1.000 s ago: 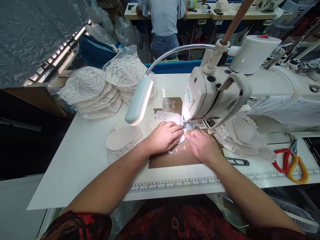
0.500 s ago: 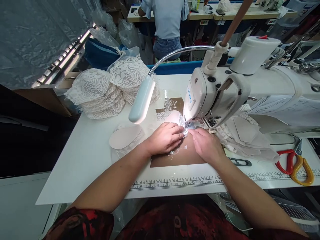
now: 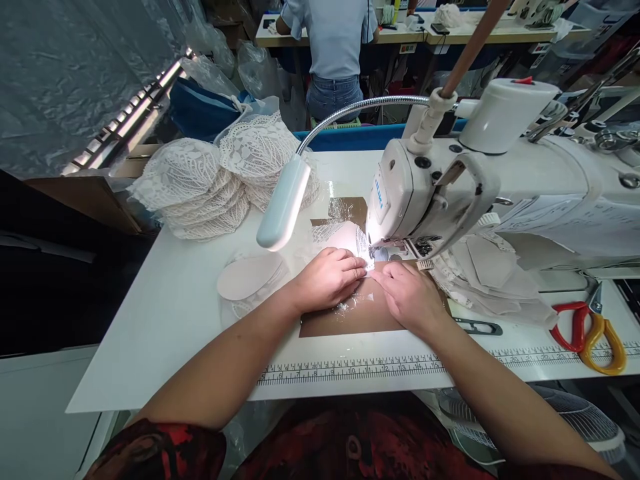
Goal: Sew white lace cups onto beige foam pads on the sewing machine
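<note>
A white lace piece with a pale pink lining (image 3: 349,236) lies under the needle area of a white sewing machine (image 3: 395,190). My left hand (image 3: 333,278) rests on its near edge, fingers together and pressing the fabric. Just right of it, my right hand (image 3: 407,293) pinches the fabric's near corner in front of the presser foot. Both hands are over a brown taped sheet (image 3: 350,319) on the white table. Pale oval pieces (image 3: 249,277) lie left of my left hand.
Stacked lace cups (image 3: 193,183) stand at the back left. A lamp (image 3: 284,203) hangs over the table. Right of my right hand are layered fabric pieces (image 3: 487,270), a seam ripper-like tool (image 3: 477,327) and scissors (image 3: 583,327). Another person (image 3: 336,47) sits beyond.
My right hand has shifted slightly left and nearer, closer to my left fingertips. The lace piece's near edge has shifted slightly beside the needle area.
</note>
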Tool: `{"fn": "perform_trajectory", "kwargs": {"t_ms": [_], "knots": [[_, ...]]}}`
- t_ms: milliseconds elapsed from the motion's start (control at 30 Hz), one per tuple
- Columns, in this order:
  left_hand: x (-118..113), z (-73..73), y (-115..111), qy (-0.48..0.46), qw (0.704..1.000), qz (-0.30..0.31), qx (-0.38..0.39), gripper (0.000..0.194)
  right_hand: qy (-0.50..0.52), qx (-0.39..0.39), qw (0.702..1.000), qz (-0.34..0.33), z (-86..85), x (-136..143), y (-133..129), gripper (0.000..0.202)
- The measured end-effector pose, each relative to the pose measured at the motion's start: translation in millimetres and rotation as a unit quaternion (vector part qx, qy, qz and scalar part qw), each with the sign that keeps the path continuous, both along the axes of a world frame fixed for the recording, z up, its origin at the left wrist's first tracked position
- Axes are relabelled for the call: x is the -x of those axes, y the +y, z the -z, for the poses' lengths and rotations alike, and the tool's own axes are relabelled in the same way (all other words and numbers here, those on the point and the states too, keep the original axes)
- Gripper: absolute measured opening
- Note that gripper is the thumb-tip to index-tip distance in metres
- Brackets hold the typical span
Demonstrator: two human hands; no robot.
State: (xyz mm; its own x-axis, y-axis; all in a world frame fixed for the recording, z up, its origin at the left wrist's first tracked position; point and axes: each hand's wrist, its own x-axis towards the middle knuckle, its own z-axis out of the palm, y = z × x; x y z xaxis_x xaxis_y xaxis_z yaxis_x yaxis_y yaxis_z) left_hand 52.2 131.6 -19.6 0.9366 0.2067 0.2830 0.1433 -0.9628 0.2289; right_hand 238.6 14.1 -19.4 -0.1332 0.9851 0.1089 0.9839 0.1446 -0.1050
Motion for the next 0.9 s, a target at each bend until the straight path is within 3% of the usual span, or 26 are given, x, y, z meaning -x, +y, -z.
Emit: {"fn": "perform_trajectory", "kwargs": {"t_ms": [233,533,900], "knots": [[-3,3.8,4,-0.017,0.999,-0.036,-0.01,0.03,-0.001,0.009,0.999,0.033,-0.4,3,7,0.047],[-2,5.0,6,-0.01,0.994,-0.111,-0.019,0.035,0.025,-0.017,0.999,0.022,3.6,-3,5,0.043],[-1,1.6,7,0.045,0.96,-0.273,-0.036,0.038,0.054,-0.06,0.996,-0.035,11.0,-13,1,0.036]]}}
